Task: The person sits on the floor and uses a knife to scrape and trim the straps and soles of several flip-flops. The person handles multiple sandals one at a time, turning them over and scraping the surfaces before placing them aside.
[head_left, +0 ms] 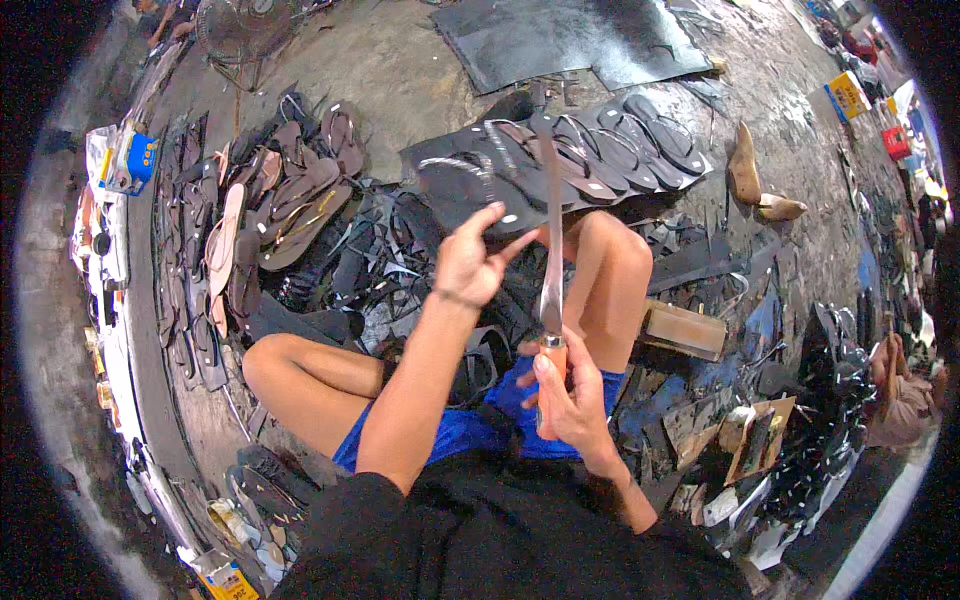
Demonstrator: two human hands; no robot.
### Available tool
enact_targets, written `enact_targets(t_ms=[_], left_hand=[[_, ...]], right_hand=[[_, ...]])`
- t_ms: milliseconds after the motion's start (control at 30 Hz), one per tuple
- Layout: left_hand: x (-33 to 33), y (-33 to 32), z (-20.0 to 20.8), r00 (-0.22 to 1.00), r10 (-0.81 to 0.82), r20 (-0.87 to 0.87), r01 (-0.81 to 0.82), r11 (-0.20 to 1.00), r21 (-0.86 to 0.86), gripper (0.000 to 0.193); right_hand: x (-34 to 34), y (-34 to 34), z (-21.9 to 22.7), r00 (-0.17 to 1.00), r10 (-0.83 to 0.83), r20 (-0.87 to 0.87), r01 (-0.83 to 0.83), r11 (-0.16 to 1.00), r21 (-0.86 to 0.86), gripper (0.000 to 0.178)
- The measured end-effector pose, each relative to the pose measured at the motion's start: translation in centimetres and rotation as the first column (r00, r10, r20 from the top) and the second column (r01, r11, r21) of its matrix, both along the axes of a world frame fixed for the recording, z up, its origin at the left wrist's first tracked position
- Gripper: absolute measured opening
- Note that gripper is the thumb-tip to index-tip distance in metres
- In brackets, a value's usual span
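My right hand is closed around the wooden handle of a long knife. Its narrow blade points away from me, up across the row of sandals. My left hand is raised, thumb and forefinger spread apart, at the near edge of a black sandal with a shiny strap. Whether the fingertips touch that sandal, I cannot tell. More dark thong sandals lie side by side to its right on a black sheet.
Finished-looking sandals are heaped at the left. Black scraps cover the floor before my legs. Wooden shoe lasts and a tan block lie at the right. A large black sheet and a fan are farther off. Another person appears at the right rim.
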State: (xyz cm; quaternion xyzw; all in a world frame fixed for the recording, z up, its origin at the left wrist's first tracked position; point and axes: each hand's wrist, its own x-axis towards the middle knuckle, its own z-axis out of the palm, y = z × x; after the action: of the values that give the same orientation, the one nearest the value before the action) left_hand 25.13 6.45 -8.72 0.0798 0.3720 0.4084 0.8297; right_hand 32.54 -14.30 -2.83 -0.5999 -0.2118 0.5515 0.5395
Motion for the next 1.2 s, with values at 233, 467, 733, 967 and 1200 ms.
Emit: enact_targets(t_ms=[233,467,733,967,1200], left_hand=[[-11.0,1.4,3.0,0.949,0.061,-0.308,-0.044,0.997,0.063,0.019],[-11.5,-0.2,1.1,0.964,0.082,-0.251,-0.073,0.996,0.047,0.018],[-10.4,-4.3,-2.2,0.986,0.159,-0.045,-0.162,0.985,-0.063,0.017],[-10.6,-6.0,-3.4,0.96,0.264,0.088,-0.238,0.942,-0.236,0.016],[-10.7,-5.7,-3.8,0.939,0.306,0.157,-0.253,0.924,-0.287,0.022]], right_hand=[[-0.9,0.9,-1.7,0.86,0.283,0.426,-0.286,0.956,-0.058,0.039],[-2.0,4.5,-3.9,0.736,0.402,0.545,-0.405,0.906,-0.123,0.027],[-1.4,9.4,-7.0,0.566,0.478,0.671,-0.429,0.867,-0.256,0.023],[-0.1,16.0,-9.7,0.187,0.863,0.468,-0.627,0.472,-0.619,0.032],[-2.8,19.4,-20.8,0.123,0.589,0.798,-0.629,0.669,-0.396,0.042]])
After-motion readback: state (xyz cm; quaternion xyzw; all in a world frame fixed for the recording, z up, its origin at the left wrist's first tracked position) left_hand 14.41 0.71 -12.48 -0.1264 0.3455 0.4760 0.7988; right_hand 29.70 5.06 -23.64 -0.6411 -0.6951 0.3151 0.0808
